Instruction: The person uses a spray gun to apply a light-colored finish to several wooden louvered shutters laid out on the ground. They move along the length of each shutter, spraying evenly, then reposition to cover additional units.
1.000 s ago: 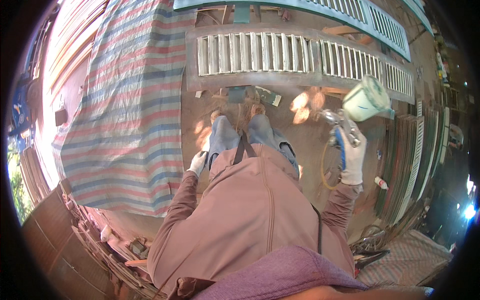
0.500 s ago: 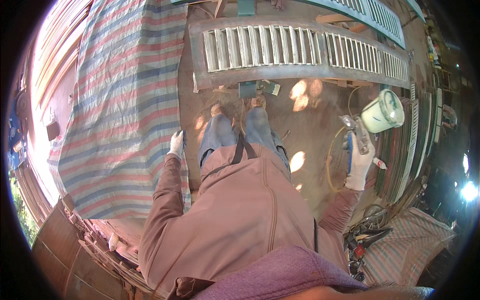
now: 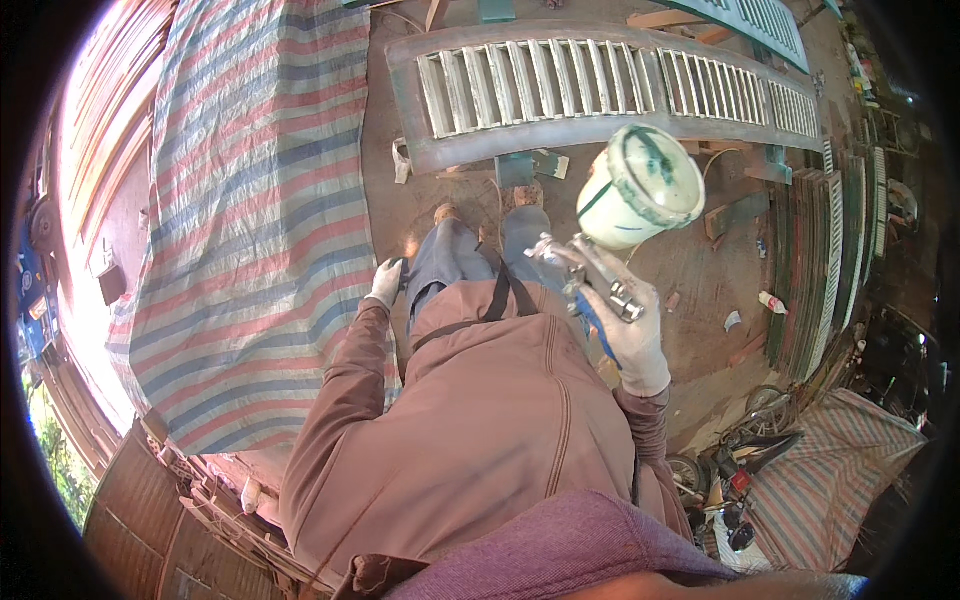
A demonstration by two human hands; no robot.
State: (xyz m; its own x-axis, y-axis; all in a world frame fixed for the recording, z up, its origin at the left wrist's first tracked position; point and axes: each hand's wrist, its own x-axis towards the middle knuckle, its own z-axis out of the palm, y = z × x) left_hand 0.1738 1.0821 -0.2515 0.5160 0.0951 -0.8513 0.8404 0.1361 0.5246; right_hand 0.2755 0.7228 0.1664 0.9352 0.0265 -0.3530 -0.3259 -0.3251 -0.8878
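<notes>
My right hand (image 3: 638, 335), in a white glove with a blue palm, is closed round a metal spray gun (image 3: 600, 275). On the gun sits a pale plastic cup (image 3: 615, 205), tilted, its lid smeared with dark green paint. The cup is just on my side of a long louvered panel (image 3: 440, 155) with pale slats and a greyish frame. My left hand (image 3: 385, 283), gloved in white, hangs beside my left thigh near the edge of a striped tarp (image 3: 250, 200). Its fingers are mostly hidden, with a dark patch at their tips.
A teal support (image 3: 514, 168) shows under the panel's near edge. Another louvered panel (image 3: 750, 30), bluish-green, lies beyond it. Stacked slatted panels (image 3: 815, 270) stand on the right. A second striped cover (image 3: 840, 470) lies at lower right, with a wheel (image 3: 765, 405) beside it.
My right hand has swung left and inward with the spray gun, bringing its cup in front of the louvered panel. My left hand has shifted slightly right, closer to my thigh.
</notes>
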